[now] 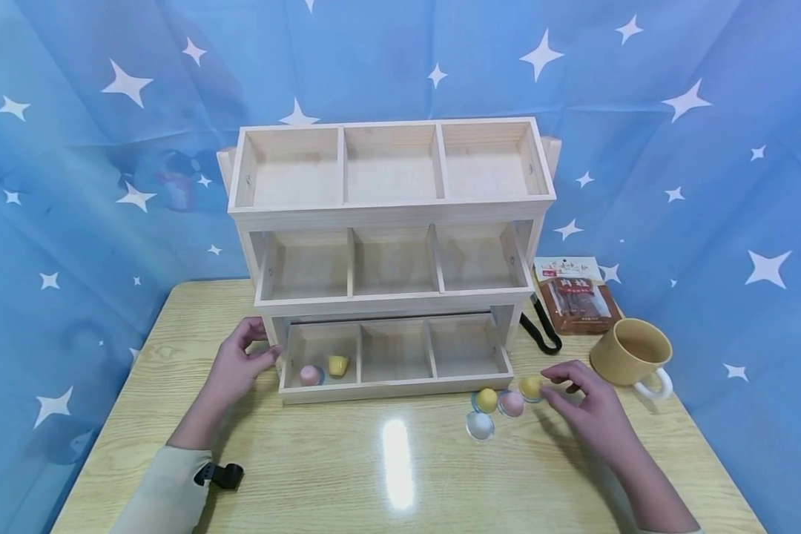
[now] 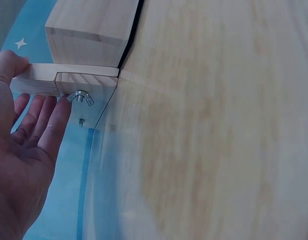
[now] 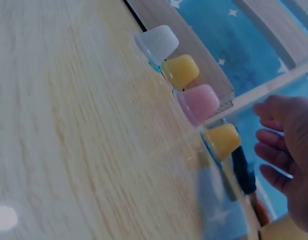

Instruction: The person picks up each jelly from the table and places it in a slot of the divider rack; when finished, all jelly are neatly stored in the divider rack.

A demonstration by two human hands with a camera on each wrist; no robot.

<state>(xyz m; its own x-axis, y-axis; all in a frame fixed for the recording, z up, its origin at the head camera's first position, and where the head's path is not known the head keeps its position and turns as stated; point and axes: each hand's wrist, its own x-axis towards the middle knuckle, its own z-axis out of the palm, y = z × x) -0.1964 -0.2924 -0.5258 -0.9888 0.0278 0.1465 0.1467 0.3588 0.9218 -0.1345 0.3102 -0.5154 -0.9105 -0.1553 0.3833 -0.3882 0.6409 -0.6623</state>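
A three-tier wooden shelf stands at the back, each tier split into three compartments. Low on its left side, my left hand holds the wooden frame; in the left wrist view the thumb lies on top of a wooden piece and the fingers are beneath it, beside a wing nut. My right hand is beside the rightmost yellow jelly cup, its fingers loosely bent and apart from it in the right wrist view. Next to that stand a pink jelly cup, another yellow one and a white one.
In the bottom-left compartment are a pink jelly cup and a tipped yellow one. A tan mug with a white handle stands behind my right hand. A snack packet and a black looped object lie right of the shelf.
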